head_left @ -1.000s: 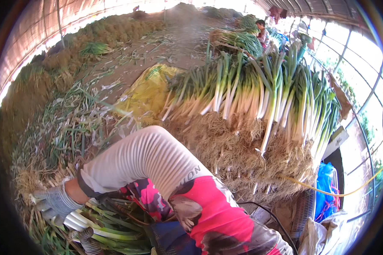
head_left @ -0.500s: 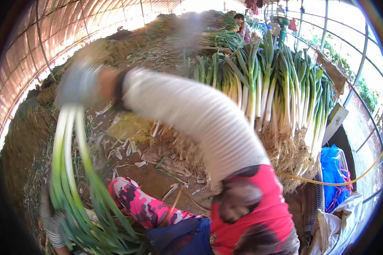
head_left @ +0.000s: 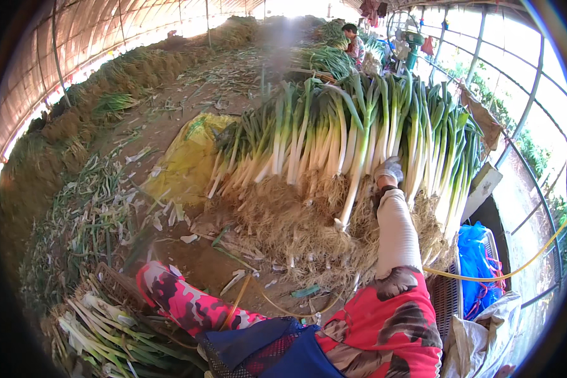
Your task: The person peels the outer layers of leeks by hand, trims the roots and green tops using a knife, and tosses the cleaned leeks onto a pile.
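My right hand (head_left: 390, 171), in a grey glove, reaches into a long row of leeks (head_left: 341, 135) that lean upright with green tops up and roots toward me. Its fingers look closed round a white stalk, partly hidden among the neighbouring stems. One leek (head_left: 356, 179) lies slanted in front of the row, just left of this hand, its trimmed root end lowest. At the lower left is a heap of leeks (head_left: 101, 327), pale ends toward the far side. My left hand is out of view.
Tangled roots (head_left: 283, 220) spread below the row. A yellow sack (head_left: 192, 154) and leaf scraps (head_left: 85, 214) lie on the soil at left. To my right stand a basket with blue plastic (head_left: 475, 258) and a yellow hose (head_left: 498, 277). Another person (head_left: 354, 47) works far back.
My right arm has swung from the far left to the leek row at right. The leeks hanging under that hand are no longer held up. My left hand has left the view.
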Tool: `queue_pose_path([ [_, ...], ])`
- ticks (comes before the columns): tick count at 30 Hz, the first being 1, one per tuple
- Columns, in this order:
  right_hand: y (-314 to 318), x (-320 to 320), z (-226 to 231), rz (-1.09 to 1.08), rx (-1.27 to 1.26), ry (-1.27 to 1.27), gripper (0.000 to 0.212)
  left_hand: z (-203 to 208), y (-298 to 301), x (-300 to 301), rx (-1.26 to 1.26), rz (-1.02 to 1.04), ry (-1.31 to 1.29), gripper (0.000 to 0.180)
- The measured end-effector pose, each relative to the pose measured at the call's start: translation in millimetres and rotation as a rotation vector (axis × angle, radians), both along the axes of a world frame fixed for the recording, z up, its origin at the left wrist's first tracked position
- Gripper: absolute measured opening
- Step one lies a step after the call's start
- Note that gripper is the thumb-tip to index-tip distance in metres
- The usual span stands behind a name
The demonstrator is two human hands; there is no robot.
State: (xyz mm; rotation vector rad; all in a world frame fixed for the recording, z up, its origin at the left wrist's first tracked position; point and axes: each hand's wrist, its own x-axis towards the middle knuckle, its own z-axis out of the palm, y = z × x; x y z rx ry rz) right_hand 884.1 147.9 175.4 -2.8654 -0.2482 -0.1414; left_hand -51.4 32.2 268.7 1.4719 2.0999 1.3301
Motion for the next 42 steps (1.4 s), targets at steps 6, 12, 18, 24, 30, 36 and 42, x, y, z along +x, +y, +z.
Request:
queue_pose_path([
  [6,-8,-77,46,0.059,-0.497,-0.085,0.059,-52,23,-11,-0.104,-0.149,-0.153,0.034],
  [12,-21,-159,-49,0.409,-0.297,0.264,0.047,-147,77,-108,-0.149,-0.587,-0.860,0.030],
  [18,-47,-148,-86,0.385,-0.018,0.251,0.053,-171,68,-87,-0.124,-0.638,-1.296,0.030],
  [24,9,-135,18,0.456,0.045,-0.096,0.054,-171,22,-97,-0.089,-0.394,-1.103,0.025],
  [30,67,-47,5,0.642,0.030,-0.267,0.026,-143,-25,-46,-0.114,-0.244,-1.017,0.027],
  [36,158,-252,-8,1.329,-0.243,-0.279,0.030,-205,-33,-54,-0.052,-0.295,-0.029,0.024],
  [42,148,-572,7,2.368,0.166,-0.056,0.027,-237,-37,-35,-0.359,0.347,-0.954,0.027],
])
